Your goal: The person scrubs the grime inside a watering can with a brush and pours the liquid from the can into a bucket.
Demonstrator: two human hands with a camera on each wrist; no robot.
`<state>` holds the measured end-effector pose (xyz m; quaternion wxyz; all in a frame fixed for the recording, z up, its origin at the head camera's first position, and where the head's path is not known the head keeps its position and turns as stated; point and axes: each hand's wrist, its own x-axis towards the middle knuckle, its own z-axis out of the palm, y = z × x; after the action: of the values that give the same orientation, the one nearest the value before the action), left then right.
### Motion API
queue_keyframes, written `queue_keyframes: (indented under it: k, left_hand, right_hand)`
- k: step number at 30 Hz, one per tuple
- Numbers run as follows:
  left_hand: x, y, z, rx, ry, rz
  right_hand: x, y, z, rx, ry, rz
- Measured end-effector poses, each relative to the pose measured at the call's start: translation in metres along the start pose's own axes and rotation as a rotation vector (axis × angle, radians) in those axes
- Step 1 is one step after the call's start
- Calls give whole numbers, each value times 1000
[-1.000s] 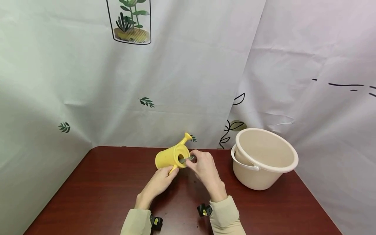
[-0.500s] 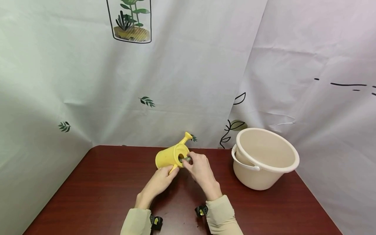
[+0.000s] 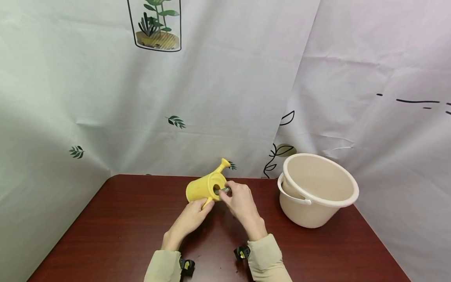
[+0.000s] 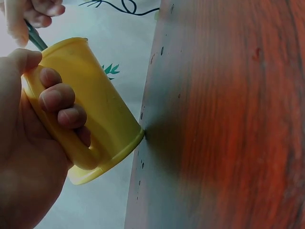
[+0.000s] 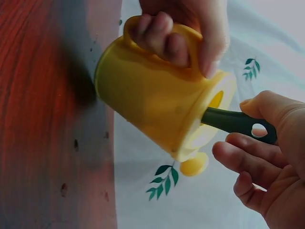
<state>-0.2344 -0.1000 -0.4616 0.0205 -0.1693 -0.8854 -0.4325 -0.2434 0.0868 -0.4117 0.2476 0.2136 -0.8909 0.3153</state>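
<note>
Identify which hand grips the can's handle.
The left hand: it curls round the handle of the can. The right hand instead holds the dark tool poking from the can.

The watering can [image 5: 143,90] apparently hides one end of the green tool [image 5: 230,122].

A dark red-brown table [image 3: 127,231] with streaked wood grain and a glossy top runs back to a straight far edge, its far left corner rounded. At the far right corner, close to the right edge, stands a cream bucket [image 3: 310,215] with a white handle along its left side. Small dark specks [image 4: 162,50] dot the top.
</note>
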Motion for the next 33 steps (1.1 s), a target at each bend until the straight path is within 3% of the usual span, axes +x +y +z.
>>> queue_keyframes:
  k: [20, 33]
  left_hand:
    - [-1, -1, 0, -1, 3, 0]
    - [0, -1, 0, 7, -3, 6]
  right_hand:
    - [4, -13, -21, 32, 19, 23]
    - [2, -5, -10, 77, -11, 66]
